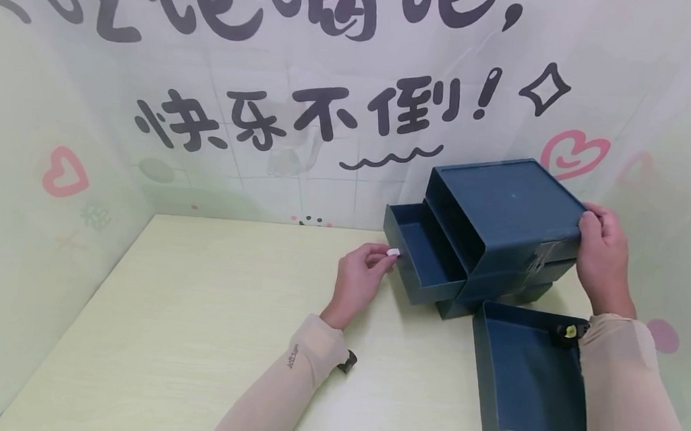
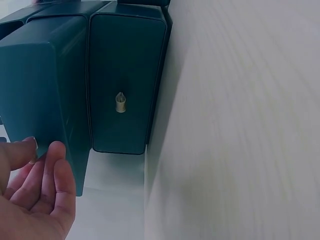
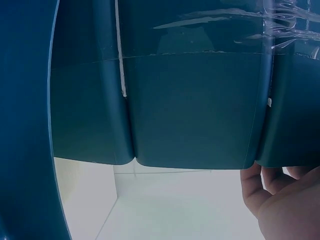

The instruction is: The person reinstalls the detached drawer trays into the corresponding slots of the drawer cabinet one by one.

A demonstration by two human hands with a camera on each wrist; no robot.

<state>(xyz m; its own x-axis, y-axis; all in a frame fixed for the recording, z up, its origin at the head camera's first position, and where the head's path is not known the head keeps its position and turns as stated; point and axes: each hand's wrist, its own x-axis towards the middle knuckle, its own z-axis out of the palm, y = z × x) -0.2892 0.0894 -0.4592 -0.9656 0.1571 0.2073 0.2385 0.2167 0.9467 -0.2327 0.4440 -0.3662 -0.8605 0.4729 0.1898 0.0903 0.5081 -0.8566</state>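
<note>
A dark blue stacked drawer cabinet (image 1: 511, 195) stands at the back right of the table. One drawer (image 1: 427, 291) juts out to the left, below an open, drawerless top compartment. My left hand (image 1: 358, 281) pinches the small white pull (image 1: 393, 252) on that drawer's front between thumb and fingers. In the left wrist view, the drawer front (image 2: 30, 90) is close by the fingertips, beside a closed drawer (image 2: 127, 55) with its own pale pull (image 2: 120, 102). My right hand (image 1: 605, 263) grips the cabinet's top corner at the right, its fingers partly hidden behind the cabinet in the right wrist view.
A loose blue drawer (image 1: 533, 386) lies face up on the pale table (image 1: 202, 339), in front of the cabinet and partly under my right forearm. Clear tape (image 3: 290, 30) runs over the cabinet's side. A printed cloth (image 1: 262, 189) hangs behind the table.
</note>
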